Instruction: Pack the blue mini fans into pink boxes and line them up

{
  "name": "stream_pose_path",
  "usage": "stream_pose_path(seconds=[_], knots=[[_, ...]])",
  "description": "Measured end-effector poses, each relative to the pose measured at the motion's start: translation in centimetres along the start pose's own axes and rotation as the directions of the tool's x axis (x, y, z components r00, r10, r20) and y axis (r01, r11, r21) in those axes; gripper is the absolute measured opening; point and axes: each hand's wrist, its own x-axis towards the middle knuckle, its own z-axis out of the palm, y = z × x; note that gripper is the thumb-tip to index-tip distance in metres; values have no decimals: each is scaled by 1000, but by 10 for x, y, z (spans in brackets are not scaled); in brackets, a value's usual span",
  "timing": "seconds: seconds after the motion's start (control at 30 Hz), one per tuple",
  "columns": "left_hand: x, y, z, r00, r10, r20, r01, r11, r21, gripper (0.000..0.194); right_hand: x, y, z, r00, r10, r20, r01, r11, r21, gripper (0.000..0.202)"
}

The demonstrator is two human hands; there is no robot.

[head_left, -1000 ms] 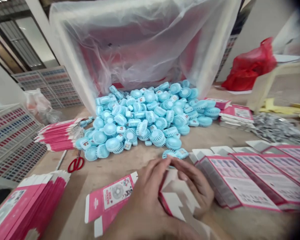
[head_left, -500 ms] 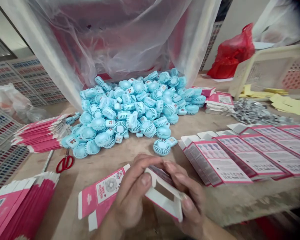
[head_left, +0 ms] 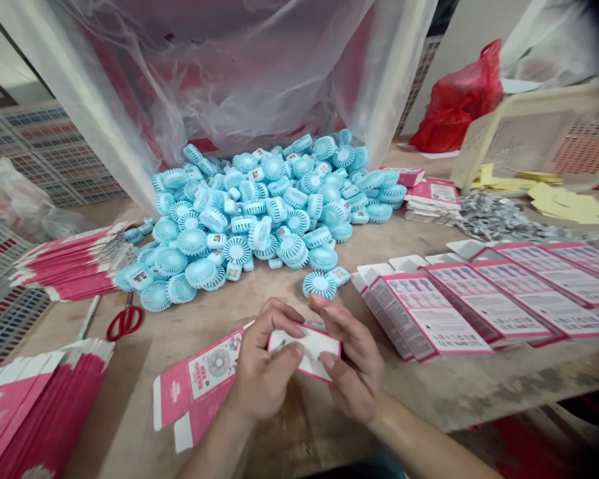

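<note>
Between both hands is a small pink and white carton [head_left: 312,352], its white end panel with a pink edge facing me. My left hand [head_left: 269,362] grips the carton's left side, thumb pressed on the end panel. On the other side my right hand [head_left: 352,362] is closed round the carton, its thumb also at the panel. The rest of the carton is hidden by the fingers. Under and left of my left hand lies a flattened fan carton [head_left: 199,386], printed with a fan picture. Just beyond my fingers rests a single light-blue handheld fan [head_left: 320,285].
A heap of light-blue fans [head_left: 249,219] covers the table's far middle. Opened cartons [head_left: 429,313] stand in a row at right. Stacks of flat cartons [head_left: 44,406] and red-handled scissors [head_left: 124,322] are at left. A cream basket [head_left: 529,133] and red bag [head_left: 456,100] stand far right.
The carton's end was an open hollow and now shows a closed white panel under my thumbs. Both hands have shifted slightly left, and the view has moved a little.
</note>
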Motion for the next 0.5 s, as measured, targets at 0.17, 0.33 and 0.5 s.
stream_pose_path(seconds=[0.17,0.33,0.5], knots=[[-12,0,4,986,-132,-105,133,991,3,23,-8,-2,2,999,51,-18,-51,999,8,52],[-28,-11,4,773,-550,-315,347,783,-516,47,-23,-5,0,990,44,131,-38,998,-48,63],[-51,-20,-1,759,-631,-161,539,747,-389,38,-64,4,-27,975,173,142,-158,981,-115,61]])
